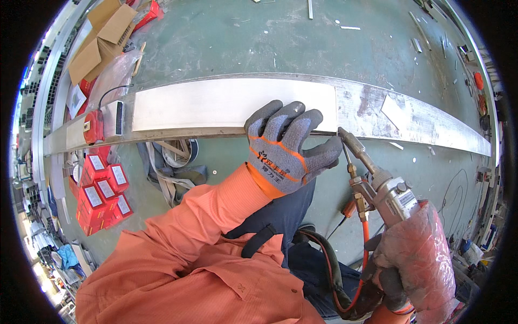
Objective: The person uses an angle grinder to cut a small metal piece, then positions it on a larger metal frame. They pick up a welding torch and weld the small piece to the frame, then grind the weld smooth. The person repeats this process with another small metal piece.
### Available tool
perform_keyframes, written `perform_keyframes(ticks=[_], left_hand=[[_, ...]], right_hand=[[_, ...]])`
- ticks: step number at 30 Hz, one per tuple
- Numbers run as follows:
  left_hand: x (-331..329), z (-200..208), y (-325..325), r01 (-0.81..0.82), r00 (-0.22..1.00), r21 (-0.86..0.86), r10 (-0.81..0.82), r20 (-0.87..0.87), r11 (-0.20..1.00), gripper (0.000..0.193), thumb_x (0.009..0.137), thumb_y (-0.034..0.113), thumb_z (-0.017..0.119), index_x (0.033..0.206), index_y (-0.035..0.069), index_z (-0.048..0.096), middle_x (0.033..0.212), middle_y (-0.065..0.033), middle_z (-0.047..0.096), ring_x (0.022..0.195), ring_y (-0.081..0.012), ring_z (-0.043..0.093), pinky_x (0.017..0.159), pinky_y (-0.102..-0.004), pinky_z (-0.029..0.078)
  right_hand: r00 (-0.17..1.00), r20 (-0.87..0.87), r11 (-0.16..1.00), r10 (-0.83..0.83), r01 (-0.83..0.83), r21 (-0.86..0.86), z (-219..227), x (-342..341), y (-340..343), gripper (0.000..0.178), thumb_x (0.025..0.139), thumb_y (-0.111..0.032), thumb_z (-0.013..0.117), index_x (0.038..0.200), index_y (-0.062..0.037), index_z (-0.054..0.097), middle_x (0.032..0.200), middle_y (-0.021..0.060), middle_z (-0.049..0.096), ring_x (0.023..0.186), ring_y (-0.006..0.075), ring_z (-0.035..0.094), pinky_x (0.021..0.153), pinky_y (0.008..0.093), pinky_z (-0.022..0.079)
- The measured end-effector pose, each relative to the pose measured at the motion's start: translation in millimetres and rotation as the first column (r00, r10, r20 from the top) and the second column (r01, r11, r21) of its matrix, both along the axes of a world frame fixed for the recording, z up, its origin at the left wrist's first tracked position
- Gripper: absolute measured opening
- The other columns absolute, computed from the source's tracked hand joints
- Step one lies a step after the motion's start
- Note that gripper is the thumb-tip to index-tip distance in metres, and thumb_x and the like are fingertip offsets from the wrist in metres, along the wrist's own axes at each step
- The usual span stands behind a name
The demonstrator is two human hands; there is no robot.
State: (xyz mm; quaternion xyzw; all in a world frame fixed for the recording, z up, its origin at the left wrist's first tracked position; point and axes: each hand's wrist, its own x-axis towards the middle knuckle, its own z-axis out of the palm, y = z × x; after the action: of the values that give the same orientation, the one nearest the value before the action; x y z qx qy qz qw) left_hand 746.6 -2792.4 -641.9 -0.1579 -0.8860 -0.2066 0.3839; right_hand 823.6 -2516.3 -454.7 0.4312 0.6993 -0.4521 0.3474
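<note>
A long pale metal plate (194, 102) lies along a grey metal beam (359, 102) that crosses in front of me. My left hand (283, 140), in a grey and orange glove, rests with spread fingers over the plate's right front part. Its thumb reaches right, close to the nozzle of a welding gun (394, 194). The gun's grip and rear are wrapped in pinkish clear plastic, and my gloved right hand (391, 275) is closed around it at the lower right. The nozzle tip meets or nearly meets the plate's right front corner; contact is unclear.
A red device (94, 127) with a black cable sits on the beam's left end. Red boxes (102, 194) are stacked below it, and an opened cardboard box (102, 43) stands at the far left. A small metal offcut (395, 112) lies on the beam. An orange hose (366, 237) runs from the gun.
</note>
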Motion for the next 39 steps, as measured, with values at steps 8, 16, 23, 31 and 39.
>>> perform_keyframes(ticks=[8, 16, 23, 31, 39], left_hand=[[0, 1, -5, -0.005, 0.999, -0.042, 0.003, -0.047, 0.999, 0.040, 0.085, 0.046, 0.082, 0.120, 0.030, 0.074, 0.123, 0.0002, 0.067, 0.118, -0.0291, 0.060, 0.103, -0.0509, 0.043], [2, -3, -4, -0.012, 1.000, -0.065, 0.012, -0.009, 0.998, 0.033, 0.085, 0.050, 0.079, 0.117, 0.046, 0.074, 0.130, -0.0005, 0.064, 0.123, -0.0301, 0.057, 0.105, -0.0531, 0.040], [4, -5, -4, 0.007, 1.000, -0.074, -0.006, 0.015, 0.997, 0.035, 0.084, 0.062, 0.078, 0.116, 0.048, 0.074, 0.136, -0.0034, 0.062, 0.130, -0.0316, 0.055, 0.111, -0.0567, 0.034], [2, -14, -2, -0.003, 1.000, -0.075, 0.004, 0.013, 0.997, 0.037, 0.086, 0.060, 0.077, 0.121, 0.048, 0.072, 0.138, -0.0035, 0.061, 0.130, -0.0318, 0.054, 0.111, -0.0571, 0.034], [5, -5, -2, -0.008, 0.999, -0.093, 0.013, 0.053, 0.996, 0.036, 0.084, 0.061, 0.078, 0.118, 0.049, 0.073, 0.139, -0.0029, 0.061, 0.130, -0.0317, 0.054, 0.109, -0.0554, 0.035]], right_hand=[[0.912, -0.410, 0.999, 0.024, -0.034, -0.019, -29, 43, 15, 0.063, 0.090, -0.031, 0.086, 0.132, 0.0052, 0.057, 0.091, 0.0084, 0.066, 0.072, 0.0172, 0.067, 0.059, 0.0283, 0.053], [0.961, -0.261, 0.987, -0.087, 0.048, -0.152, -24, 29, 21, 0.054, 0.089, -0.023, 0.085, 0.128, 0.0049, 0.059, 0.088, 0.0085, 0.066, 0.069, 0.0176, 0.066, 0.058, 0.0294, 0.054], [0.998, 0.030, 0.997, -0.063, 0.065, -0.052, -16, 3, 26, 0.042, 0.091, -0.011, 0.080, 0.125, 0.0048, 0.061, 0.087, 0.0097, 0.067, 0.068, 0.0188, 0.067, 0.058, 0.0298, 0.055], [0.998, 0.064, 1.000, -0.024, 0.024, 0.005, 2, -20, -4, 0.038, 0.091, -0.006, 0.078, 0.124, 0.0046, 0.061, 0.088, 0.0106, 0.068, 0.071, 0.0192, 0.068, 0.061, 0.0293, 0.057], [0.998, 0.033, 0.999, 0.044, -0.045, 0.010, 23, -39, -53, 0.036, 0.091, -0.001, 0.077, 0.122, 0.0039, 0.060, 0.089, 0.0112, 0.068, 0.073, 0.0193, 0.069, 0.064, 0.0290, 0.058]])
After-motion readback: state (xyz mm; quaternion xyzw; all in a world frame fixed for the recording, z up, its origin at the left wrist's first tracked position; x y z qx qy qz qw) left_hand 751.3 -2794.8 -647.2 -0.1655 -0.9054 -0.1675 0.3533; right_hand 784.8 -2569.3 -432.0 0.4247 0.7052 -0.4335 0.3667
